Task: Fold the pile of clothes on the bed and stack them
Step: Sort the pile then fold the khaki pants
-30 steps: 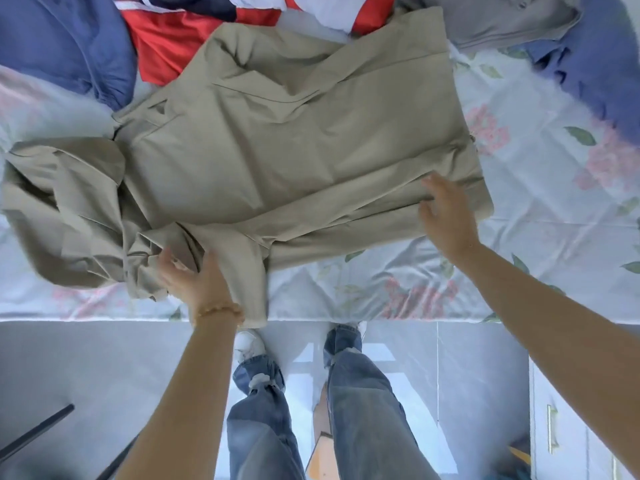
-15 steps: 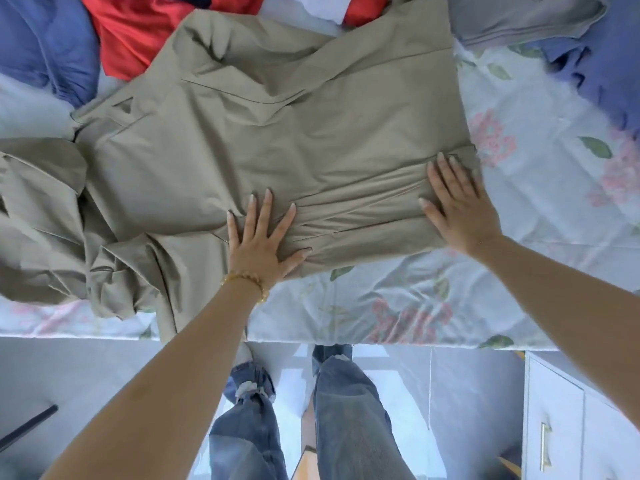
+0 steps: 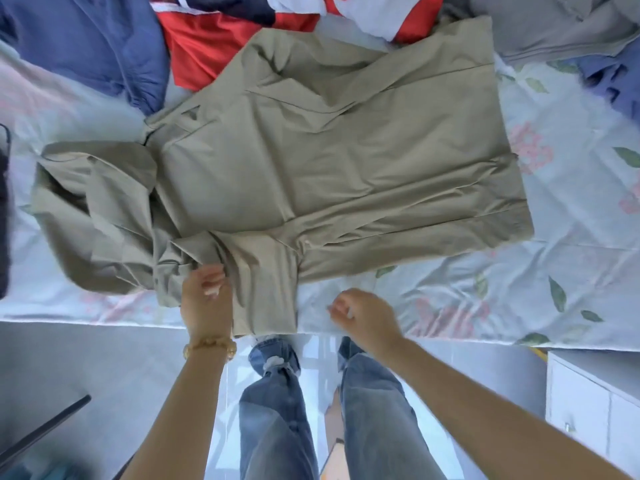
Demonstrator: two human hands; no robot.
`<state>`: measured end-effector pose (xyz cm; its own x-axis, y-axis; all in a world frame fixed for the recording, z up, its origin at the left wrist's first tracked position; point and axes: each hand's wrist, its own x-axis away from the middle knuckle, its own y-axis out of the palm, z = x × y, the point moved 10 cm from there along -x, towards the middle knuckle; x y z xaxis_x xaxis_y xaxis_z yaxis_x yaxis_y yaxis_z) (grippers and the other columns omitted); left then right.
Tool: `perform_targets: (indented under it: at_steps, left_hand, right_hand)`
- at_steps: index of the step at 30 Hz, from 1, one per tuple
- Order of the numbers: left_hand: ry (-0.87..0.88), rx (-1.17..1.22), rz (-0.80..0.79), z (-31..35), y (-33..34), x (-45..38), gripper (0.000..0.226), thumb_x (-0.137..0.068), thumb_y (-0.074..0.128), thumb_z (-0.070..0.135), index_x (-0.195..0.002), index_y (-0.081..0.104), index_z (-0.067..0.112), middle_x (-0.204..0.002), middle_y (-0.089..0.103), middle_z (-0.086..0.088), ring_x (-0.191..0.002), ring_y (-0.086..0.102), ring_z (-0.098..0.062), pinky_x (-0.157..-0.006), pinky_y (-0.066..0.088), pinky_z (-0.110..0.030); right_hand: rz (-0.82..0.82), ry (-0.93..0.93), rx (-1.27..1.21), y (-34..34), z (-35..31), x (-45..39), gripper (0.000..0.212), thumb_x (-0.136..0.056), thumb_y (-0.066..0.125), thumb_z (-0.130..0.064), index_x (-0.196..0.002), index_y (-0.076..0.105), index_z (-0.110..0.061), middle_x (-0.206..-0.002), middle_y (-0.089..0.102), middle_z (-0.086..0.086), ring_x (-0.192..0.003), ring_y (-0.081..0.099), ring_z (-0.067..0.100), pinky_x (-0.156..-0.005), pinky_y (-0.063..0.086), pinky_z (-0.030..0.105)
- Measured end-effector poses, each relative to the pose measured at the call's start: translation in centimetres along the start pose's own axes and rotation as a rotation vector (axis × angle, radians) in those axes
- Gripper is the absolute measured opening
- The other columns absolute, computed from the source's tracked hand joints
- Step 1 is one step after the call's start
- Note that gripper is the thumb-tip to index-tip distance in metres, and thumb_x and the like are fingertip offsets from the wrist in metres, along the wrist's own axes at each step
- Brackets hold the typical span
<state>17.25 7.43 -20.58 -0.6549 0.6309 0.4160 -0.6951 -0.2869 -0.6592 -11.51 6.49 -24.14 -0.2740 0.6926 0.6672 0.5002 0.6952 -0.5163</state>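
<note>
Now | khaki shirt (image 3: 329,168) flat on bed (image 3: 519,289) | left hand (image 3: 206,299) grip pinches its bunched sleeve | right hand (image 3: 363,315) loosely curled, empty (hovering) | advice: draw sleeve straight across body, then smooth.

A bed with a pale floral sheet (image 3: 571,209) fills the far half; near it, glossy grey floor tiles (image 3: 86,368) and a white cabinet (image 3: 588,403) at right

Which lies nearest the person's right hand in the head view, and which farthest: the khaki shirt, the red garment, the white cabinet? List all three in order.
From the right hand:
1. Khaki shirt, its hanging sleeve just to the hand's left.
2. White cabinet, on the floor, lower right.
3. Red garment, far side of the bed, upper left.
</note>
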Motion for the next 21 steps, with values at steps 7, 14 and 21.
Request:
perform_targets:
  at_steps: [7,14,21]
  left_hand:
    - [-0.339,0.072,-0.086,-10.0,-2.8,-0.7,0.078,-0.078,0.08,0.017,-0.138,0.031,0.007,-0.137,0.036,-0.016,-0.113,0.054,-0.03,-0.1,0.045,-0.037]
    - [-0.209,0.297,-0.136,-9.0,-5.0,-5.4,0.065,-0.083,0.074,0.02,-0.133,0.033,0.026,-0.101,0.06,0.006,-0.078,0.067,-0.004,-0.07,0.048,-0.015]
    - [-0.042,0.05,-0.247,-8.0,-6.8,-8.3,0.035,-0.087,0.069,0.031,-0.063,0.047,0.019,-0.059,0.042,0.0,-0.058,0.036,-0.014,-0.052,0.032,-0.016]
  right_hand:
    - [0.072,0.188,-0.217,10.7,-5.6,-0.5,0.034,-0.087,0.067,-0.039,-0.079,0.054,-0.009,-0.089,0.052,0.004,-0.085,0.048,0.019,-0.068,0.037,0.03]
    - [0.194,0.284,-0.692,9.1,-8.3,1.7,0.03,-0.101,0.05,-0.024,-0.099,0.05,0.006,-0.082,0.054,0.021,-0.076,0.046,0.017,-0.071,0.045,0.036]
    - [0.383,0.117,-0.143,-7.5,-14.8,-0.3,0.044,-0.089,0.067,-0.036,-0.063,0.04,-0.013,-0.057,0.035,-0.003,-0.064,0.038,0.018,-0.06,0.026,0.032]
